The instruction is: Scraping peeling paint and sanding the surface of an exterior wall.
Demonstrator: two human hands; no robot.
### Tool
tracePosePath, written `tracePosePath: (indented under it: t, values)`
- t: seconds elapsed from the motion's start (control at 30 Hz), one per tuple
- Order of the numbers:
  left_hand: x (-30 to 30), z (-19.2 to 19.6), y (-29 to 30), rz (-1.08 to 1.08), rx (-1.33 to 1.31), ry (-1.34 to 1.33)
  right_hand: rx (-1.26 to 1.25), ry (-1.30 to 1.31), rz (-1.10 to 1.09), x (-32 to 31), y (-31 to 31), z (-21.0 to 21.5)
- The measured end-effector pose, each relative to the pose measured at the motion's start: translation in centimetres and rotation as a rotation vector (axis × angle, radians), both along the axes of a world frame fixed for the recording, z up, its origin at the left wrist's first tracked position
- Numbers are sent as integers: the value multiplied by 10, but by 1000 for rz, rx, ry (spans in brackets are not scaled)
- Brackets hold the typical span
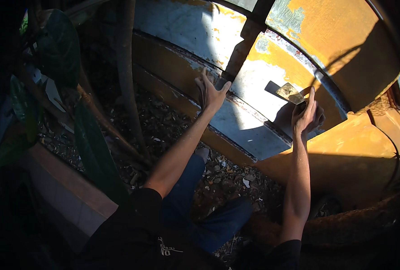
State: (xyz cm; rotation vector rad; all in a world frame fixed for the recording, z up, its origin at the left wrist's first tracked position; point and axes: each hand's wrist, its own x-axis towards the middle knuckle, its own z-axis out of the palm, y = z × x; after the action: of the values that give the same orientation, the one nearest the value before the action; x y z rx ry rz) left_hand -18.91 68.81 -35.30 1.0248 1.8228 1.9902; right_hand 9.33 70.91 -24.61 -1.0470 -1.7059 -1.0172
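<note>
My right hand (pixel 306 116) grips a putty knife (pixel 290 93) with a broad metal blade. The index finger stretches forward along it, and the blade lies at or close over a painted panel (pixel 258 74) of flaking yellow and white. To the left, my left hand (pixel 212 92) is open, thumb and fingers apart, beside the lower end of a dark upright bar (pixel 249 38). It appears to rest against the stepped ledge of the panel; whether its fingertips touch is hard to see in the shadow.
Plant stems (pixel 127 67) and large dark leaves (pixel 60 47) crowd the left side. Paint flakes and dry litter (pixel 245 182) cover the ground around my legs. A yellow curved surface (pixel 353 135) stands at right, above a rough brown edge (pixel 357 225).
</note>
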Motion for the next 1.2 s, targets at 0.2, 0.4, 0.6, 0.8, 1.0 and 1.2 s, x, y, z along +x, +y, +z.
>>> tracePosePath:
  t: [0.2,0.4,0.6,0.8,1.0,1.2]
  values:
    - [55,-16,-60,-445,-14,242,-470,216,256,-23,-36,-5]
    - [84,19,-90,-688,-24,213,-779,321,367,-73,-81,-42]
    - [54,16,-104,-512,76,21,-1062,163,457,-119,-122,-27]
    - [7,4,-110,-893,106,-869,-1372,417,703,-150,-140,-33]
    - [-6,-12,-106,-805,-6,-933,-1603,428,697,-157,-124,-63]
    - [10,-21,-78,-984,41,-1122,-1538,584,784,-142,-104,-88]
